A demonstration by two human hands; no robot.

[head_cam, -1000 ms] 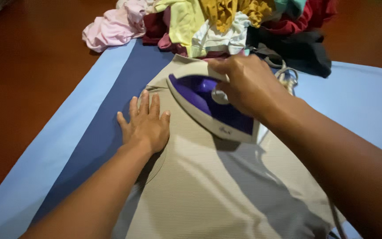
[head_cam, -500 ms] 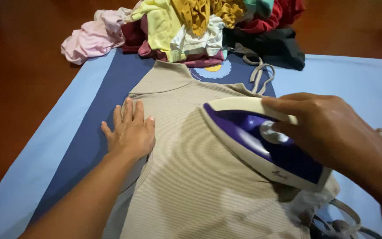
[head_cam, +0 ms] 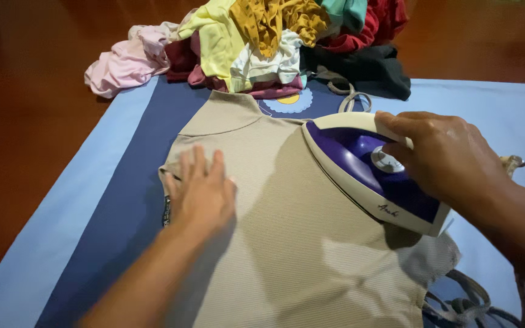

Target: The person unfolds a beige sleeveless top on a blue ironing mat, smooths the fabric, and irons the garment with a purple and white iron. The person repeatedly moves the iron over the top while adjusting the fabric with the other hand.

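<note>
Dark reddish-brown floor (head_cam: 25, 91) all round; spread on it, a two-tone blue cloth (head_cam: 116, 182), pale at the edges, navy down the middle.

Beige ribbed garment (head_cam: 287, 243) lies flat on the navy band, collar end pointing toward the far side, lower part running out of view at the near edge. One shoulder area sits under the iron.

Purple-and-white iron (head_cam: 366, 173) rests soleplate-down on the garment's right upper part, nose aimed toward the collar. Right hand (head_cam: 448, 158) wraps the handle from above, fingers curled closed around it, thumb side hidden.

Left hand (head_cam: 202, 191) is pressed palm-down on the garment's left shoulder area, fingers extended and slightly spread, holding nothing. Hand is a little blurred.

Grey cord (head_cam: 463, 300) loops on the cloth near the right lower corner, just beside the garment's edge. Another light cord loop (head_cam: 350, 97) shows beyond the iron's nose.

Past the collar, a heap of crumpled clothes (head_cam: 256, 42): pink, yellow, mustard, white, maroon, red, teal, black. It overlaps the far end of the cloth.
</note>
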